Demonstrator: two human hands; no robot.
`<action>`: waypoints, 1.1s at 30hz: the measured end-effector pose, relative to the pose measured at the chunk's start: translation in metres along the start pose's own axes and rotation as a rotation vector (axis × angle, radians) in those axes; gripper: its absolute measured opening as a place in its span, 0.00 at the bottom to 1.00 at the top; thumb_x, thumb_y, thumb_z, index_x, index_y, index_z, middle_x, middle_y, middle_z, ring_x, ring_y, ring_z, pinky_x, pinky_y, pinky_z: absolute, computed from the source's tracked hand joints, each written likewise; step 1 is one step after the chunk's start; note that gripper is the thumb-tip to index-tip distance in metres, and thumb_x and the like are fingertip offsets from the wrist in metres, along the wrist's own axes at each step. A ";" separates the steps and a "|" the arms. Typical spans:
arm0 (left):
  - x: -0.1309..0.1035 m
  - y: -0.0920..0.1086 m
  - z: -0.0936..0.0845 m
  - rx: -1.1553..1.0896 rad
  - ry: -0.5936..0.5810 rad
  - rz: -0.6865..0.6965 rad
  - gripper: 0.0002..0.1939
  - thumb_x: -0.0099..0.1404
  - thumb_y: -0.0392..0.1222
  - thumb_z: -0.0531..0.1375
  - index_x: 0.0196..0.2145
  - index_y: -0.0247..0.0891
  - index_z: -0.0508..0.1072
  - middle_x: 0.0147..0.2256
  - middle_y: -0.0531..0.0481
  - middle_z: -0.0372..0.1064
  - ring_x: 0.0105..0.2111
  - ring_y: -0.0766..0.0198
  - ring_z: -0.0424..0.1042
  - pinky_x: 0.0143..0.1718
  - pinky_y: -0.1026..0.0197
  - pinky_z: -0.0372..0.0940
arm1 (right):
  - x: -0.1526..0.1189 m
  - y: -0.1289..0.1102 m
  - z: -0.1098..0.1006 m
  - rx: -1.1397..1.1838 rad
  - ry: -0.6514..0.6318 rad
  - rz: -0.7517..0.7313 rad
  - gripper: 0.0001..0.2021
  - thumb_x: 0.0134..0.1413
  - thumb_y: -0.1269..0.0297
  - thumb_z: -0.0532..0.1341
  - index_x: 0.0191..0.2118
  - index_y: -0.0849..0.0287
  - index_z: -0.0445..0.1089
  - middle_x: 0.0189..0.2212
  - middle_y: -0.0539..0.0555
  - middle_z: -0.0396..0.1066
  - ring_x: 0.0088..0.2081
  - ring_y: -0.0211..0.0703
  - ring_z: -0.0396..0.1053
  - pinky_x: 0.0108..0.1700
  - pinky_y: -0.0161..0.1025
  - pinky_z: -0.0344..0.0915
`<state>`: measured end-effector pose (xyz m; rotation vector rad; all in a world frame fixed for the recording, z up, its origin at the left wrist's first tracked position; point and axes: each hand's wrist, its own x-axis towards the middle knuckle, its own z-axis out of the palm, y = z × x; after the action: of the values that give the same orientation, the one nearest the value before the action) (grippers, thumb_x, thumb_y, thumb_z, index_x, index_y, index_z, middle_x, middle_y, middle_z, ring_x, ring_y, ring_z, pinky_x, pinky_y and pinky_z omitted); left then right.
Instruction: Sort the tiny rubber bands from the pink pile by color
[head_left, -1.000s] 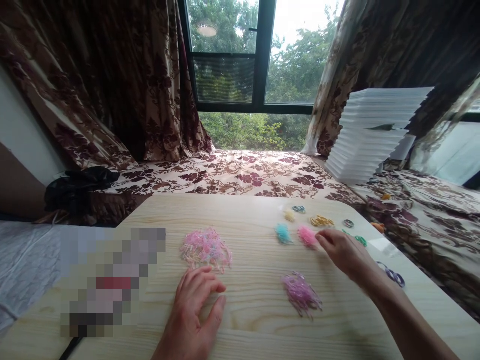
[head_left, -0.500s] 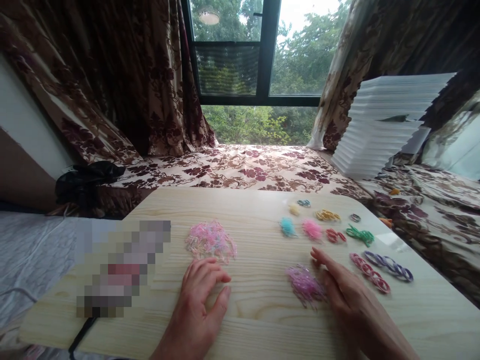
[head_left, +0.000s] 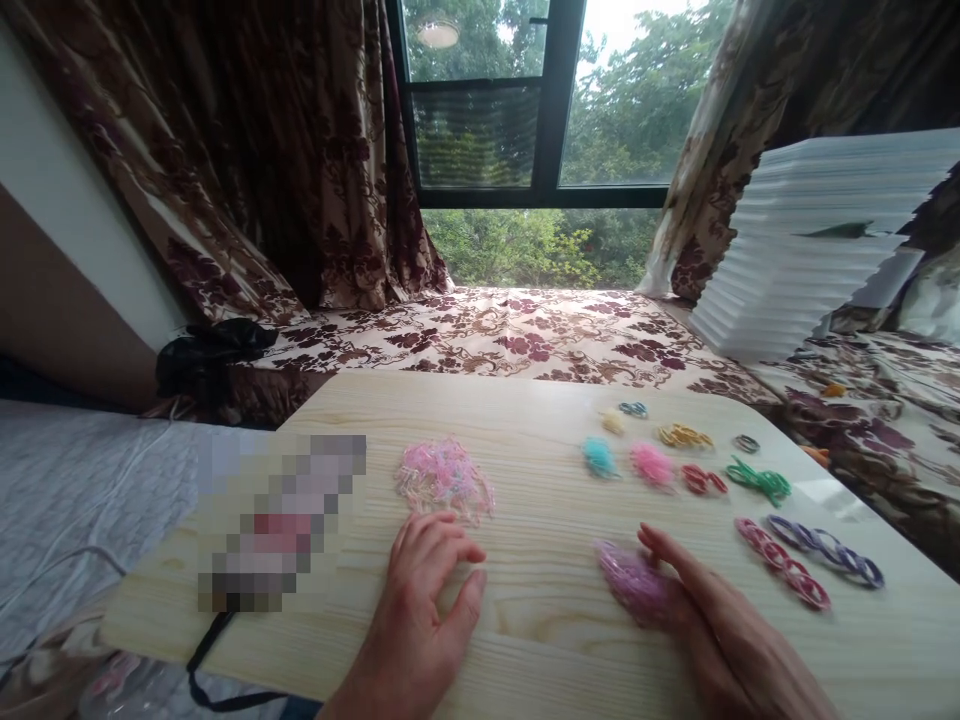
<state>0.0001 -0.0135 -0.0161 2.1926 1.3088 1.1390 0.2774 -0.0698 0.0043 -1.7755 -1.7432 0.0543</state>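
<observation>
My left hand (head_left: pixel 431 600) rests on the light wood table (head_left: pixel 525 655), fingers stretched and slightly spread, with nothing held. Its fingertips are close to the near edge of a loose pile of pink and pale mixed small elastic bands (head_left: pixel 445 480). On the right, my right hand (head_left: pixel 712 615) lies on its side with extended fingers. Its thumb side is against the right edge of a heap of purple elastic bands (head_left: pixel 628 580), which looks blurred. The thumb is partly hidden, and I see no band gripped.
Farther back are a blue bundle (head_left: pixel 599 457), a pink bundle (head_left: pixel 652 465), yellow bands (head_left: pixel 685 436), red bands (head_left: pixel 703 479) and green bands (head_left: pixel 759 481). Twisted red-white (head_left: pixel 782 563) and purple-white (head_left: pixel 825 550) bands lie right. A pixelated object (head_left: pixel 281 530) with a black strap occupies the left.
The whole view has shifted, so everything sits farther right. My right hand has come slightly nearer to me along the purple heap, which looks more compact. The left hand stays beside the pink pile.
</observation>
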 end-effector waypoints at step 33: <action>0.008 0.017 -0.004 -0.030 0.157 -0.133 0.11 0.58 0.29 0.59 0.39 0.38 0.74 0.42 0.44 0.71 0.55 0.49 0.64 0.63 0.33 0.51 | 0.087 -0.085 0.081 0.004 -0.325 -0.245 0.18 0.58 0.55 0.47 0.26 0.54 0.69 0.28 0.55 0.71 0.33 0.49 0.70 0.34 0.43 0.61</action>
<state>0.0088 -0.0162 0.0012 1.9959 1.4672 1.2910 0.1764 0.0348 0.0137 -1.6038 -2.1786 0.2547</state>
